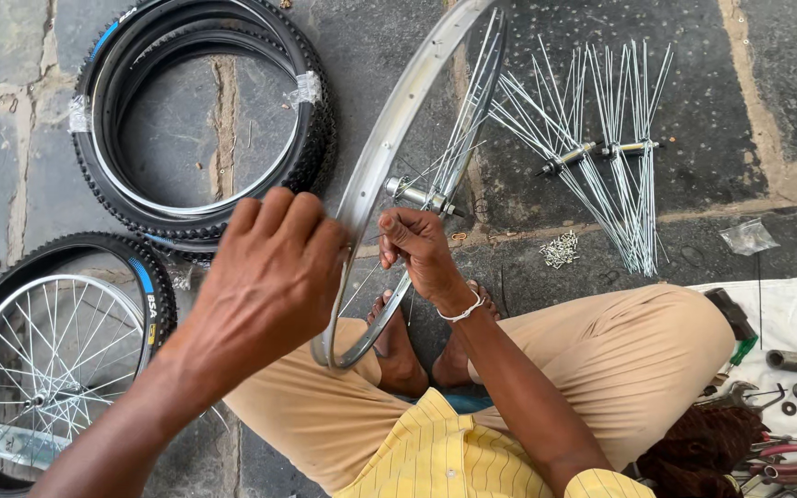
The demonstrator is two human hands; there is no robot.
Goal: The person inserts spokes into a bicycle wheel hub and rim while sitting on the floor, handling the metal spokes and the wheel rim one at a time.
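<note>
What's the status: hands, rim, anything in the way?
Left hand gripping bare wheel rim, upright. Right hand fingers pinching spoke near hub. Loose hub-and-spoke bundles on paving behind, apart from rim.

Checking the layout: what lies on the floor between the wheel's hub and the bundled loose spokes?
In the head view, only bare stone floor shows between the hub and the spoke bundles.

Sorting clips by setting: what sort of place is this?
Probably an open-air bicycle repair spot on stone paving: the left hand steadies a bare rim, loose spoke bundles and spare tyres lie around.
</note>
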